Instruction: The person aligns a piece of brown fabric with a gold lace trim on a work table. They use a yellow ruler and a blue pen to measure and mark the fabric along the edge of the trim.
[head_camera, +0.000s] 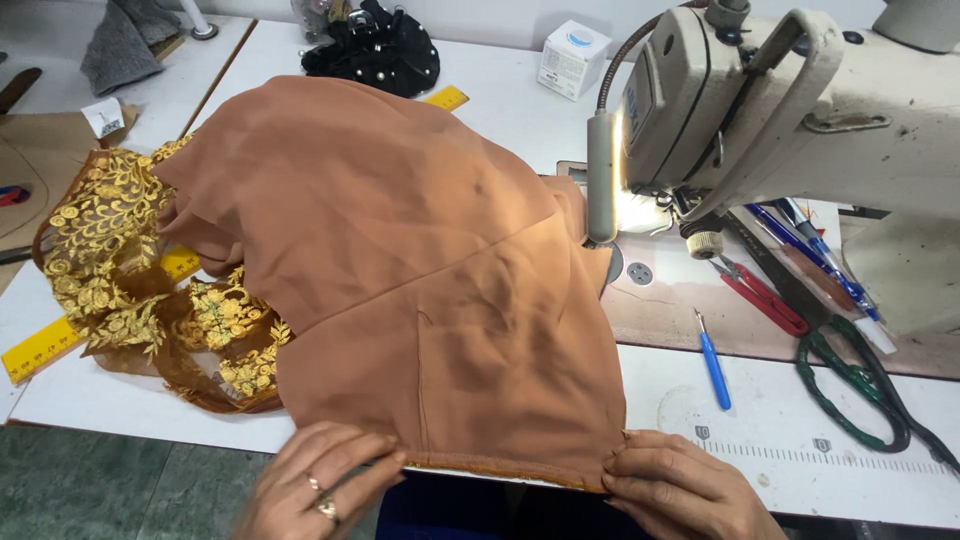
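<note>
A rust-brown chiffon garment piece (420, 270) lies spread flat on the white worktop (760, 450), its long axis running from the near edge away toward the far left, with its hemmed edge (500, 468) lying crosswise along the worktop's front. The left hand (315, 480), with rings on two fingers, pinches the hem's left end; the right hand (680, 485) pinches its right end, the two hands well apart. Gold-embroidered brown net (120, 270) trails from the garment's left side over a yellow ruler (40, 348). To the right stand a cream sewing machine (760, 100), a blue seam ripper (713, 360), red thread snips (765, 297) and green-handled scissors (860, 385).
</note>
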